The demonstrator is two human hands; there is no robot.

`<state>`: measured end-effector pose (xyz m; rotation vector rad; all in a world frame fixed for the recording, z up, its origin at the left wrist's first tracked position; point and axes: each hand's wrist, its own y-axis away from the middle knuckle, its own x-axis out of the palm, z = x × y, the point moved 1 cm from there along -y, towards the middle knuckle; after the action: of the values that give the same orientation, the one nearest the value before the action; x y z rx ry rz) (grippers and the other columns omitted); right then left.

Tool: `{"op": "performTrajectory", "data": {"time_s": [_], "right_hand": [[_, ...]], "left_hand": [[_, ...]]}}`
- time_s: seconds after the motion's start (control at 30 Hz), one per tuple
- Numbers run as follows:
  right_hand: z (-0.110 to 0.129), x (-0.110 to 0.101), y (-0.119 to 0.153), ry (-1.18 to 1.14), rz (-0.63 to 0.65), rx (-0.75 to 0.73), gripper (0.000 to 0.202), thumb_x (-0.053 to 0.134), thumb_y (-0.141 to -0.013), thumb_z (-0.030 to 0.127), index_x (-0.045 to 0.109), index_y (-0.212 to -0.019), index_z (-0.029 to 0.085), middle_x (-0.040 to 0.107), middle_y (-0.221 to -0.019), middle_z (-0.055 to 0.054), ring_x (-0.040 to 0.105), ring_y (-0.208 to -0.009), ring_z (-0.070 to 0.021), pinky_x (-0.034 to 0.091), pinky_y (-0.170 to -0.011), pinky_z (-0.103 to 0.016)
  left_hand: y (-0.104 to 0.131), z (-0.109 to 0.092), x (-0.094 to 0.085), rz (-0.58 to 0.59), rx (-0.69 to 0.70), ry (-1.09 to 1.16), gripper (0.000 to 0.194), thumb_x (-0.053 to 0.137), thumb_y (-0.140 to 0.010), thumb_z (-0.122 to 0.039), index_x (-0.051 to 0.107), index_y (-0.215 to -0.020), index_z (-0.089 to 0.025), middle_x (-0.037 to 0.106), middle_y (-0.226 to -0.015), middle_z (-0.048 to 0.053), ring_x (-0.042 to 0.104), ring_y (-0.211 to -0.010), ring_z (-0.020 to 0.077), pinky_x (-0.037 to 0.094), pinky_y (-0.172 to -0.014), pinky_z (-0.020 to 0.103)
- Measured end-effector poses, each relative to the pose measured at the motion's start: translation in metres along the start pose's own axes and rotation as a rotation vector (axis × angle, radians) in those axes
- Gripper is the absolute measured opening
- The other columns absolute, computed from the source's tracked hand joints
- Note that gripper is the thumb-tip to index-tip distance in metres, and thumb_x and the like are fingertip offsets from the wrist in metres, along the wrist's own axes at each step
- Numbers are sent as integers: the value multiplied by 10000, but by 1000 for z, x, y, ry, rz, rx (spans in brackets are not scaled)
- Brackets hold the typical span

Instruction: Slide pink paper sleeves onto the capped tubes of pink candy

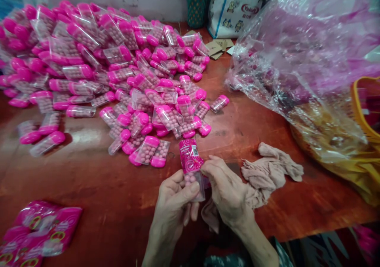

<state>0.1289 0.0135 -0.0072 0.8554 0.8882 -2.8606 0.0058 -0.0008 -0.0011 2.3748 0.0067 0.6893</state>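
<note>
A clear candy container [199, 192] with pale pink balls inside is pinched between the thumb and fingers of my left hand [172, 197]. A shiny magenta printed sleeve [189, 152] covers its far end, with the barcode side up. My right hand [227, 190] has its thumb and fingertips closed at the sleeve's lower right edge. Just beyond my hands are loose containers [148, 150] with bright pink caps, part of a large pile [86, 37]. At the near left lie several flat magenta printed packs [61, 227].
A crumpled beige cloth [267, 176] lies right of my right hand. Clear and pink plastic bags [297, 49] spread over the right side, beside a yellow basket [360, 112]. Cardboard pieces [218, 47] and a white printed bag [228, 10] sit at the back of the wooden table [118, 195].
</note>
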Motion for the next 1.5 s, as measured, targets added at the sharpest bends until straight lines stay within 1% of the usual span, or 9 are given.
{"op": "performTrajectory", "data": {"time_s": [0.33,0.5,0.67,0.8,0.9,1.07,1.3,1.43,1.5], "right_hand": [[6,3,-6,-634,4,798,149,494,-900,303,606,-934,210,581,-790,8,575,-709,-108,488,-671,-214],[17,20,2,-1071,24,1076,267,507,-881,387,660,-956,181,495,-535,60,378,-318,-43,363,-296,-162],[33,26,16,-860,21,940,309,572,-857,279,611,-1164,282,686,-904,-22,635,-731,-135,548,-667,-260],[37,23,15,-816,48,779,396,612,-830,248,564,-1216,325,552,-1288,-29,464,-1217,-218,375,-1025,-402],[31,19,8,-850,59,755,314,576,-848,342,612,-1154,277,552,-1273,-60,519,-1149,-232,447,-953,-386],[20,15,3,-810,195,896,261,554,-855,391,592,-1061,235,630,-926,-23,580,-602,-106,495,-535,-207],[23,8,4,-490,237,892,268,498,-886,370,549,-1081,193,644,-944,-41,613,-900,-185,502,-795,-288],[24,9,17,-116,145,674,263,424,-914,264,491,-1159,195,660,-909,-67,643,-815,-211,528,-707,-327],[27,13,25,-61,93,604,328,409,-902,241,479,-1218,194,630,-1077,-122,595,-1012,-276,493,-824,-411]], "left_hand": [[-5,7,5,19,12,16,223,688,-699,-237,604,-881,-141,546,-504,-44,431,-296,38,263,-263,105],[-1,10,4,-33,59,-11,242,689,-710,-241,610,-913,-135,557,-509,-33,465,-347,58,296,-293,118],[1,-2,-3,-177,98,26,167,691,-720,-264,633,-815,-139,535,-481,-44,429,-354,35,292,-321,107],[-3,-13,-7,-227,168,130,191,731,-679,-289,645,-772,-146,556,-546,-35,489,-463,47,393,-419,113],[-7,-13,-8,-150,162,175,227,717,-696,-327,653,-816,-146,569,-566,-24,512,-471,65,433,-443,145],[-9,5,0,-21,61,192,244,669,-744,-319,637,-942,-179,570,-557,-37,476,-385,65,381,-361,156],[-1,5,2,-310,221,-226,272,625,-775,-305,681,-1014,-189,714,-868,39,640,-795,189,494,-706,252],[9,-9,1,-421,475,-437,234,579,-807,-309,709,-977,-214,705,-880,24,631,-808,179,482,-750,243],[10,-11,6,-386,527,-506,208,673,-731,-258,717,-931,-220,692,-948,18,614,-880,191,463,-803,245]]}}
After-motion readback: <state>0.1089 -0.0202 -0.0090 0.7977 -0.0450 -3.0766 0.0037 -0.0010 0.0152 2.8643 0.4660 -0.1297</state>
